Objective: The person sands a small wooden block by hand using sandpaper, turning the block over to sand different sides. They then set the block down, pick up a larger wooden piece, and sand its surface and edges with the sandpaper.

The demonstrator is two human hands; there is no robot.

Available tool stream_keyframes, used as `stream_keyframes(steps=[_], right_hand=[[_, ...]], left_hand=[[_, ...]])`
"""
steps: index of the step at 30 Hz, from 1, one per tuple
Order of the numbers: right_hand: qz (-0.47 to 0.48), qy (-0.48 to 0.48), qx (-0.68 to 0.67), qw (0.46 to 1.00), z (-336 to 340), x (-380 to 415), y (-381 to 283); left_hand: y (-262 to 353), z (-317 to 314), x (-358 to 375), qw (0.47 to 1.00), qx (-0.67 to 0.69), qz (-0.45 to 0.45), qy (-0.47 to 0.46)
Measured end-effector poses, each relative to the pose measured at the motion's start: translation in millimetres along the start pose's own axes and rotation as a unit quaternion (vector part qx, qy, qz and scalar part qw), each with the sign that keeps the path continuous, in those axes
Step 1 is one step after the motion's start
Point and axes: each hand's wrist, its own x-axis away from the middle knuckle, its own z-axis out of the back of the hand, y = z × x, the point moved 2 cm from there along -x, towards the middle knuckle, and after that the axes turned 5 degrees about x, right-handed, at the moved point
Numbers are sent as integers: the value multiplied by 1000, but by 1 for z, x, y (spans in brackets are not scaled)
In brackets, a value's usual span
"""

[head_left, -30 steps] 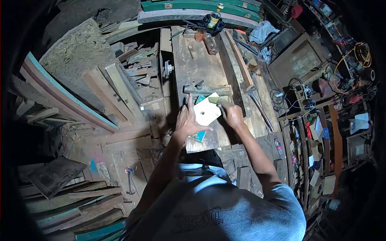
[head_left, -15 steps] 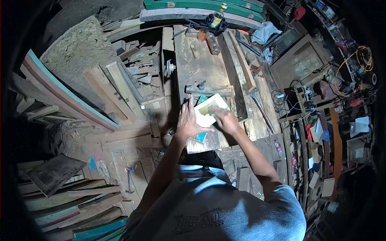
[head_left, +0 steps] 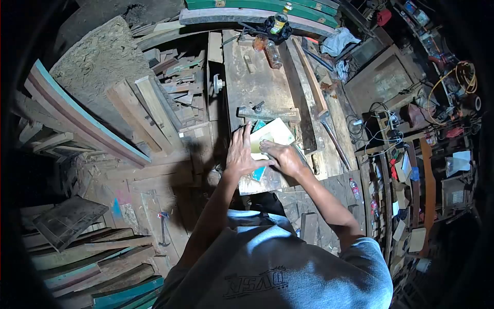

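Observation:
A pale rectangular board (head_left: 279,132) lies at a slant near the front end of the wooden workbench (head_left: 257,77), over a turquoise piece (head_left: 258,173) that shows at its edges. My left hand (head_left: 241,154) rests flat along the board's left side, fingers stretched forward and thumb spread along the near edge. On top of the board, my right hand (head_left: 284,156) presses down with bent fingers over a yellowish sheet-like piece (head_left: 256,146). What its fingertips cover is hidden. The two hands nearly meet at the board's near corner.
Just beyond the board, a wooden crosspiece (head_left: 270,114) spans the bench. Glass jars (head_left: 272,55) and a yellow-labelled bottle (head_left: 279,21) stand at the far end. A long-handled tool (head_left: 335,141) lies right. Timber (head_left: 139,118) leans left; a hammer (head_left: 163,229) is on the floor.
My right hand has slid back toward me and left across the board, and the yellowish piece has shifted with it. My left hand keeps its place beside the board.

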Motion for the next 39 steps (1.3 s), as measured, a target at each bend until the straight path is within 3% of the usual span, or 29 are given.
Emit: stream_keyframes(steps=[2,3,4,6,8,11,12,14,15,16,18,20,22,24,25,28,29,32,33,34,36,37,38,39], right_hand=[[-97,51,7,994,-2,-4,19],[-198,52,14,979,1,-9,28],[-159,129,44,978,-3,-13,33],[-140,62,14,988,-14,-11,10],[16,65,16,998,-10,-6,-5],[-152,74,18,985,-2,-16,20],[-177,105,24,978,15,-26,10],[-187,58,41,980,-6,-24,4],[-136,48,24,989,-14,-17,-3],[27,128,38,991,-17,-14,-10],[-29,106,26,994,-8,-13,-2],[-225,70,31,971,-7,-18,26],[-211,79,59,972,-7,-23,22],[-106,74,60,990,-13,-9,-6],[-15,98,41,994,-10,-6,-7],[-240,70,-4,968,9,-9,7],[-183,166,45,968,13,-12,12],[-201,98,63,973,-9,4,-8],[-123,110,67,984,-14,14,-15],[-74,90,43,992,-12,22,-10],[-182,118,42,975,-15,28,19],[-304,48,56,950,10,13,15],[-196,163,89,963,10,9,19],[-196,121,66,971,1,18,12]], left_hand=[[-5,-5,0,1000,-14,22,-17],[-4,-3,0,1000,6,16,-19],[-3,-5,4,1000,1,17,-15],[-4,-6,1,1000,-13,11,-2],[-6,-5,-1,1000,-9,12,-3],[-8,-9,2,1000,1,3,9],[-6,-8,4,1000,9,-3,13],[-9,-11,3,1000,9,14,25],[-9,-11,3,1000,3,16,18],[-10,-11,3,1000,-3,20,12],[-6,-8,1,999,-6,34,-6],[-4,-7,2,998,0,52,-18],[-7,-10,4,999,7,43,-13],[4,1,0,998,8,60,-27],[9,9,-2,989,32,123,-78],[2,-1,1,998,4,51,-22],[-1,-3,2,999,3,31,-12],[-6,-8,2,999,-1,42,-3],[7,5,-1,996,15,74,-42],[4,5,-4,999,10,50,-17],[-4,-5,2,1000,2,6,21],[-3,-3,2,1000,17,-4,23],[-6,-6,3,1000,6,-7,22],[-7,-7,6,1000,10,6,12]])
